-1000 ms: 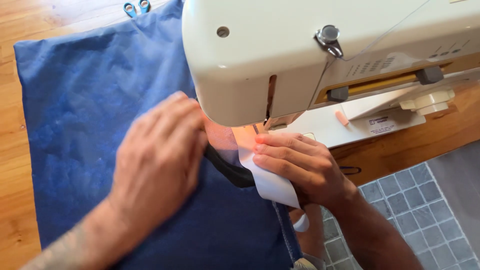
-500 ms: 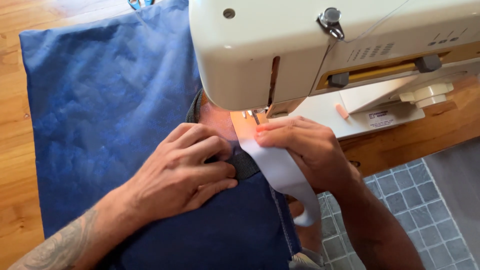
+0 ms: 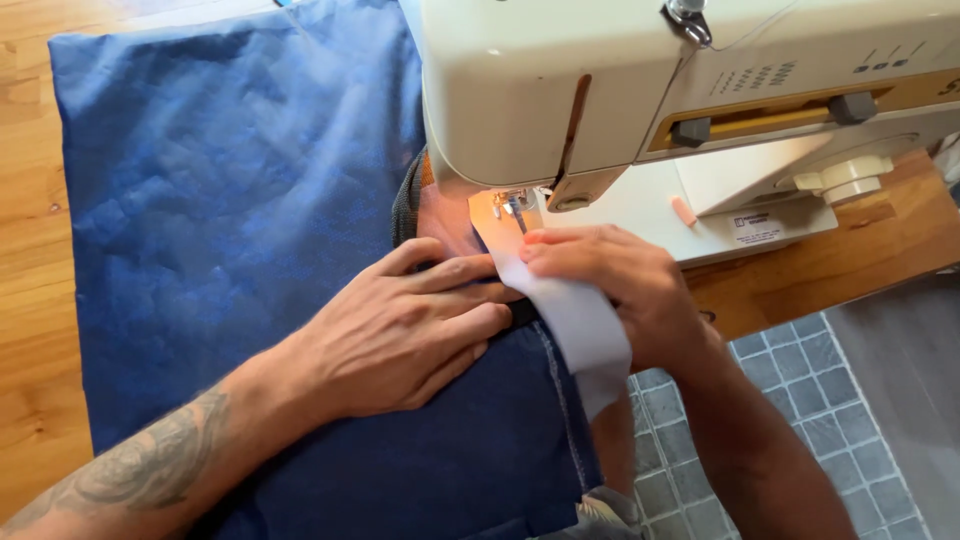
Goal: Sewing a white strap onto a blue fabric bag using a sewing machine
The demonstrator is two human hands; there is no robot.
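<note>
White strip: lies on blue fabric on the tabletop, far end under the sewing machine needle, near end hanging unsewn off the edge; long axis toward the person. Most of its length appears unstitched. Left hand: fingers flat, together, pressing fabric. Right hand: fingers pressed together, flat on the strip.

Wooden table (grey tiled floor)

The sewing machine is running off the top and right edges, its head hiding the needle. The white strip is slipping under the right hand. The blue fabric is running off the bottom edge, covering the worktop.
</note>
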